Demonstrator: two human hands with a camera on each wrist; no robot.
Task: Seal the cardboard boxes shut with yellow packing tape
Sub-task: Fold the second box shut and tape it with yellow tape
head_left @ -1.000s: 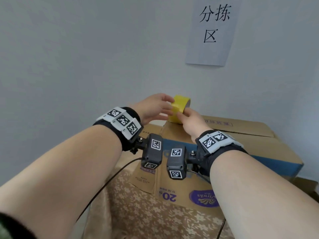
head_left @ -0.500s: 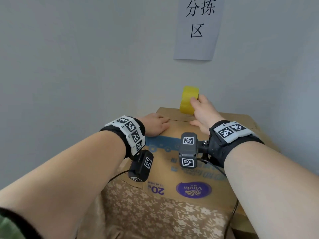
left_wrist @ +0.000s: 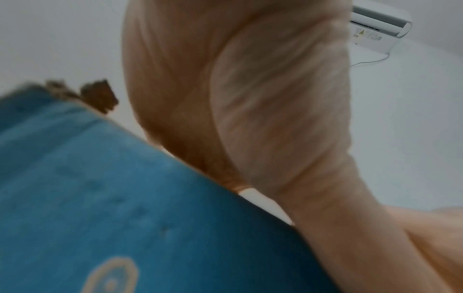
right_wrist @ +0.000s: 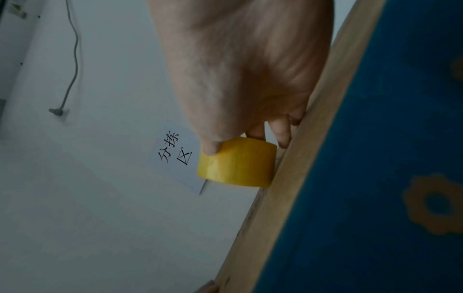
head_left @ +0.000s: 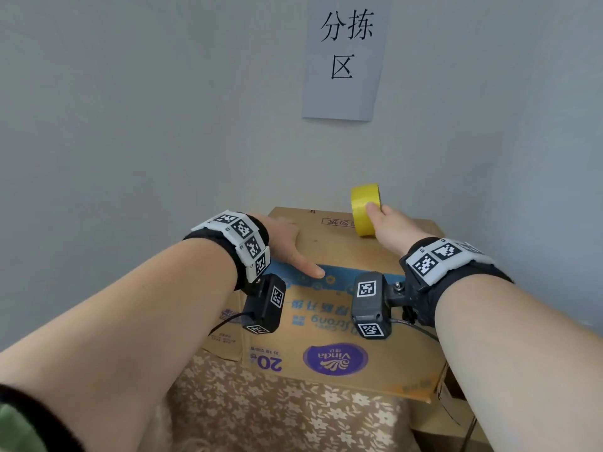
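Round yellow packing tape roll [head_left: 365, 208] is pinched by right hand [head_left: 393, 228], edge-down on brown printed cardboard box [head_left: 329, 318]; left hand [head_left: 287, 244] pressed flat beside. Roll judged light, stiff, slick; best gripped through its core.

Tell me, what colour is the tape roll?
Yellow; the tape roll, gripped by the right hand, shows best from the right wrist.

My forearms are bare. Each wrist wears a black band [head_left: 421, 282] topped with white plates [head_left: 243, 234] printed with black-and-white square codes. A dark grey camera block [head_left: 370, 305] hangs under each wrist, coded too, trailing a thin black cable [head_left: 225, 321]. A green, black-edged sleeve [head_left: 19, 429] shows at my left elbow.
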